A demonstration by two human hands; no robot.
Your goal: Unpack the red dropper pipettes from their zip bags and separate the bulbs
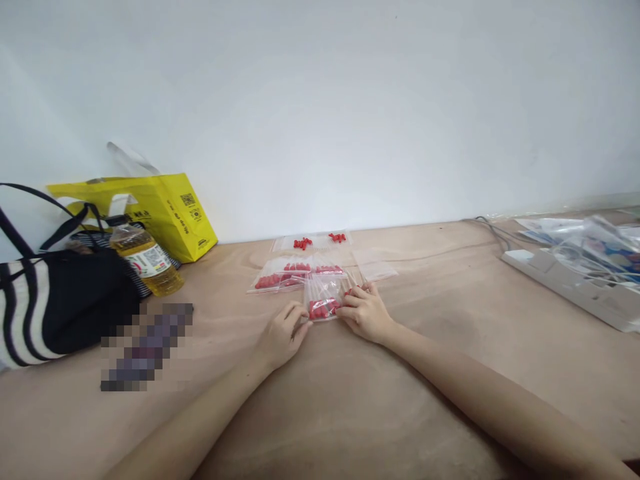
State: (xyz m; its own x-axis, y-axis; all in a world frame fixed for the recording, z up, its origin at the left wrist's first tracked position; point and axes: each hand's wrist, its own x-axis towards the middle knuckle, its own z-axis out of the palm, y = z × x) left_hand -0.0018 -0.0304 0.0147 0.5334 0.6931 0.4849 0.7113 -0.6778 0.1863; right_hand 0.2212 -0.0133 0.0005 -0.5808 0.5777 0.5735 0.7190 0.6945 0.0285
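Sticks (323, 288) in bag (311, 293) point away, red ends (323, 309) nearest person; right grip (367, 315) grasping others, left grip (283, 333): cannot tell.

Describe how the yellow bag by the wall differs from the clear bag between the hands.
The yellow bag is opaque and printed; the clear bag is see-through, showing red bead-like pieces inside. The yellow bag looks far bigger than the clear bag. The yellow bag rises well above the tabletop, whereas the clear bag lies low on it. Both rest on that tabletop.
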